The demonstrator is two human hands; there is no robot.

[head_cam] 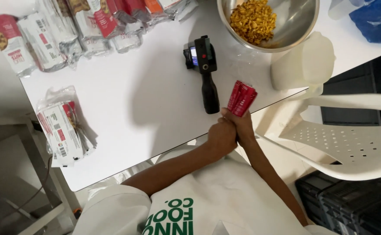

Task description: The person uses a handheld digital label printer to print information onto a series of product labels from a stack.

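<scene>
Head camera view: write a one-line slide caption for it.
Both hands, left hand and right hand, grip a red packet above a white table, beside a black handheld device.

surface: white table (pixel 155 109), its near edge running at a slant
far left: row of sealed snack packets (pixel 68 30), red and silver
near left: stack of flat packets (pixel 62 128) by the edge
middle: black handheld device (pixel 205 72) lying flat, handle pointing near
far right: steel bowl (pixel 301 19) holding yellow snack pieces (pixel 253 19)
right edge: white plastic jug (pixel 305 63), just beside the bowl
far right corner: blue plastic bag (pixel 377 19)
</scene>
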